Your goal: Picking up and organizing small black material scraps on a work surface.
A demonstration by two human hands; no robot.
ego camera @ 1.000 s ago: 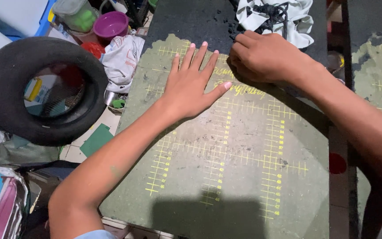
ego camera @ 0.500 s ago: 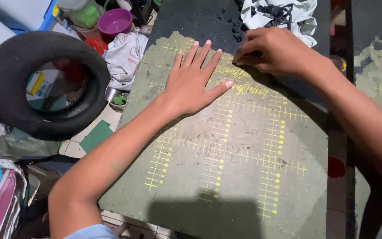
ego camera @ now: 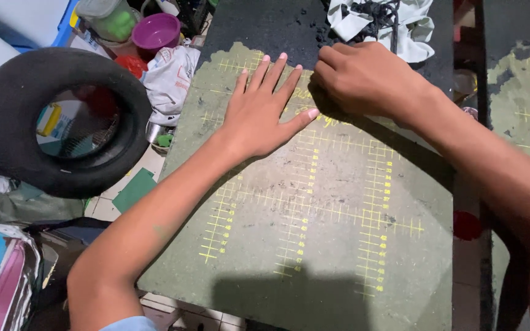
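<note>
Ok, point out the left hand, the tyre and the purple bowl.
left hand [ego camera: 260, 116], head view, on the back of the hand.
tyre [ego camera: 7, 101], head view, on its left sidewall.
purple bowl [ego camera: 157, 30], head view, on its inside.

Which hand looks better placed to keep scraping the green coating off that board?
Probably the right hand: it is curled in a fist at the ragged edge where the green layer ends on the board. The left hand lies flat, fingers spread, pressing the board down.
</note>
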